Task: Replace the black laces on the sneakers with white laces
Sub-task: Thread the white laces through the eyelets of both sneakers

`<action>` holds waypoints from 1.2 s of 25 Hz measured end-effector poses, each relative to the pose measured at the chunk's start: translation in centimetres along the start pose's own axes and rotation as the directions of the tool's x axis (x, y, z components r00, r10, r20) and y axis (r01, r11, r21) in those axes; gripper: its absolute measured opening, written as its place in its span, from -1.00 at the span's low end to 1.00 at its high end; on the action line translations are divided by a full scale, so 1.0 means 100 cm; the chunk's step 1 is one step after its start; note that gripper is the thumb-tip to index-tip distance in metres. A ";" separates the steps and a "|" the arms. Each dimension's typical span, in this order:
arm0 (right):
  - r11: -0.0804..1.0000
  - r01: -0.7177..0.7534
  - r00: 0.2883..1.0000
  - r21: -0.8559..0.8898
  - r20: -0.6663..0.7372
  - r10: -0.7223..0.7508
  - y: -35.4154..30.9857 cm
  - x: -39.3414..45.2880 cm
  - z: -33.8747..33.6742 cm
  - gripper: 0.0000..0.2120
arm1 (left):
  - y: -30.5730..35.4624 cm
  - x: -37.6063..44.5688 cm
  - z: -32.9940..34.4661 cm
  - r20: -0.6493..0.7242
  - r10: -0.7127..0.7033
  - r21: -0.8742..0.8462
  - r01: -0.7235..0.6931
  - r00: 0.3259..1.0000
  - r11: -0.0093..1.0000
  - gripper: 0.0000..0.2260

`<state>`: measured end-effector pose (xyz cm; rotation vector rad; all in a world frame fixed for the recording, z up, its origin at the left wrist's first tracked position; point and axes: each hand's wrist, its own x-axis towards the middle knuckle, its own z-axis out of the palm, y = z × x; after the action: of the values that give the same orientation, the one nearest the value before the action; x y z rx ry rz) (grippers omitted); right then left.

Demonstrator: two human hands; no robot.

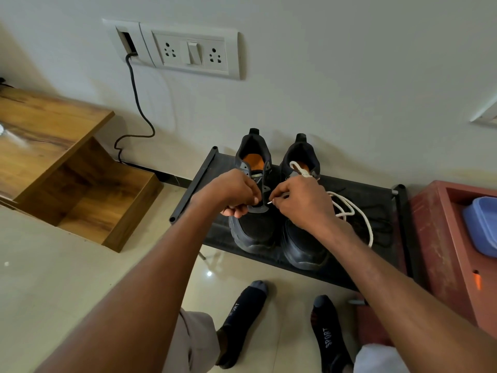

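Pinching the white lace [349, 208] near its tip, the right hand [301, 203] holds the tip at the lower eyelets of the left sneaker [255, 227]; the rest of the lace trails off toward 4 o'clock, over the rack [376, 195]. The left hand [231, 192], at 9 o'clock of that tip, grips the sneaker's eyelet flap with curled fingers. The right sneaker [301, 243] stands just beside, at 3 o'clock, white lace already in its top eyelets. Black laces [382, 227] lie loose on the rack at 3 o'clock. A red crate [441, 238] farther right holds a blue box [481, 224]. An open wooden drawer [88, 195] sits at 9 o'clock.
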<state>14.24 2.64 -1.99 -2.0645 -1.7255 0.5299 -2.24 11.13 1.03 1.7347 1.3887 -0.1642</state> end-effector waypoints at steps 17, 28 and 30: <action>0.996 0.005 0.996 0.085 -0.088 0.002 -0.007 -0.005 0.017 -0.79 | 0.007 0.002 0.000 0.026 -0.073 -0.087 0.075 0.997 0.993 -0.88; 0.996 0.074 0.997 0.057 -0.024 -0.072 -0.006 0.000 0.011 -0.65 | 0.000 0.011 0.001 0.043 -0.005 0.064 0.002 0.999 0.998 -0.88; 0.995 0.060 0.995 0.082 -0.082 -0.053 -0.003 0.000 0.012 -0.66 | 0.000 0.012 0.002 0.044 0.000 0.057 -0.003 0.999 0.998 -0.88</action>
<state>13.34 2.82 -2.85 -1.9462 -1.6815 0.4873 -1.71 11.90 0.23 1.7689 1.3624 -0.2422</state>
